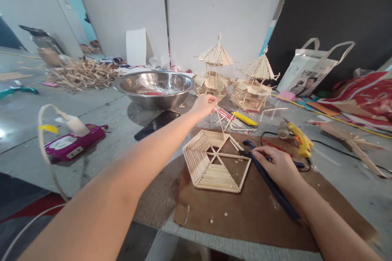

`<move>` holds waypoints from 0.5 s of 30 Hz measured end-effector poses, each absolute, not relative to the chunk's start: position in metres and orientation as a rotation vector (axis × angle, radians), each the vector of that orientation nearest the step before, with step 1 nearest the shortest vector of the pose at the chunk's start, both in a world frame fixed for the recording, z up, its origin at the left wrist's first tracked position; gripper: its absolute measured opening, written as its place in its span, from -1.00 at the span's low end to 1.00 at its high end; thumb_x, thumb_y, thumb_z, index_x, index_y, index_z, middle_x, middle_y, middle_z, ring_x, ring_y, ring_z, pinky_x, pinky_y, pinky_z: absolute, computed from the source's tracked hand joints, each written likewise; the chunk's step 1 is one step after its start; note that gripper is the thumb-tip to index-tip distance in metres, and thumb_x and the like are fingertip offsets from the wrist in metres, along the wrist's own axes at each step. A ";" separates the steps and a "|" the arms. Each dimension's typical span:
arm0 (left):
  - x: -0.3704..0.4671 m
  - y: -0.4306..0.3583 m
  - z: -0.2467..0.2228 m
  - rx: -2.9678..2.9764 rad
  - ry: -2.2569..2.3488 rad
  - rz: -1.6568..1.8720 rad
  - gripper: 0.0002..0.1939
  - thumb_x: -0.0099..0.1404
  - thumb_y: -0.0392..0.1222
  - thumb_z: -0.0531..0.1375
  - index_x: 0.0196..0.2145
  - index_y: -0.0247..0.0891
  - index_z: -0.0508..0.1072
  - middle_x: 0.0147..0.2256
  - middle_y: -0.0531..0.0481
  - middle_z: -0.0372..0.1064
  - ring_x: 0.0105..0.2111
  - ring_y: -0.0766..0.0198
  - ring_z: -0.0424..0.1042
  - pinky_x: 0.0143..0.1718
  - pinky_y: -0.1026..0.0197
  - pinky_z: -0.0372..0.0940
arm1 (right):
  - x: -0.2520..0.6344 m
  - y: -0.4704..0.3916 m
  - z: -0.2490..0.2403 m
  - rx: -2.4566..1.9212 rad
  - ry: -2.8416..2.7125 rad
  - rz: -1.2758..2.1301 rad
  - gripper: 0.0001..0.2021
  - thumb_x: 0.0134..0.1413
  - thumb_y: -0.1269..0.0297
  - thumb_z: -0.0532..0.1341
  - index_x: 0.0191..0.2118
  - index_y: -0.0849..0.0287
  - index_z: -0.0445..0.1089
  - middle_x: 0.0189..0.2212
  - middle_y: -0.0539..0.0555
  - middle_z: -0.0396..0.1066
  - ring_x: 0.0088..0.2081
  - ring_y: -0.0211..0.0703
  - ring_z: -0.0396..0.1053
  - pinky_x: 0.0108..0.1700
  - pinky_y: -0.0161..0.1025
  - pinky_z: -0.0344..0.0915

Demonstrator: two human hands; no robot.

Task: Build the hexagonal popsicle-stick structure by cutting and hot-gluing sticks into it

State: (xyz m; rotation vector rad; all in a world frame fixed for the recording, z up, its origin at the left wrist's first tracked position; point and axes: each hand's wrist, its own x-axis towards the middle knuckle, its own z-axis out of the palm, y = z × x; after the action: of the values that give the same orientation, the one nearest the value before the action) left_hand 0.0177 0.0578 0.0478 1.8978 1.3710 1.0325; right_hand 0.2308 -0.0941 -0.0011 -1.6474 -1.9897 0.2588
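The right hand (278, 166) grips pliers (267, 179) (stick frame (218, 178) nearby).

Comprises a left hand (206, 105) and a right hand (280, 167), both bare. Includes a left arm (162, 151) and a right forearm (330, 220), slender at the wrist, broadening toward the edge of view, uncovered throughout.

The white bag (309, 67) bears dark Chinese characters (307, 73) too blurred to read.
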 end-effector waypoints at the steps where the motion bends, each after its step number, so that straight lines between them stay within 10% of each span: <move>1: 0.006 0.063 0.052 2.005 1.456 1.050 -0.78 0.11 -0.21 0.05 -0.28 -0.31 0.36 -0.35 -0.05 0.35 -0.46 0.38 0.33 -0.39 0.30 0.23 | 0.231 -0.094 -0.001 -1.644 -1.992 0.262 -0.74 -0.03 0.14 0.00 -0.40 0.10 0.38 -0.44 0.01 0.42 -0.39 -0.19 0.34 -0.38 -0.30 0.21; 8: -0.051 0.070 0.067 2.466 2.030 0.570 -0.80 0.07 -0.22 0.03 -0.40 -0.18 0.44 -0.36 -0.02 0.38 -0.27 0.16 0.30 -0.26 0.19 0.14 | 0.231 -0.093 -0.002 -1.629 -2.000 0.259 -0.73 -0.03 0.13 -0.01 -0.39 0.10 0.38 -0.45 0.02 0.42 -0.41 -0.18 0.34 -0.39 -0.29 0.22; 15: -0.071 0.084 0.106 2.445 2.169 0.803 -0.72 0.15 -0.20 -0.05 -0.27 -0.28 0.40 -0.26 -0.10 0.33 -0.23 0.18 0.26 -0.20 0.19 0.10 | 0.231 -0.095 -0.001 -1.640 -1.968 0.253 -0.76 -0.03 0.16 0.01 -0.40 0.09 0.38 -0.46 -0.01 0.42 -0.41 -0.21 0.34 -0.38 -0.32 0.21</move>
State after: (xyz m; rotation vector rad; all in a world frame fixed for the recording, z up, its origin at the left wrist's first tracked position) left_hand -0.0708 0.0843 0.1056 2.4455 2.1692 0.8031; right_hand 0.2309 -0.0952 -0.0007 -1.6405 -1.9677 0.2533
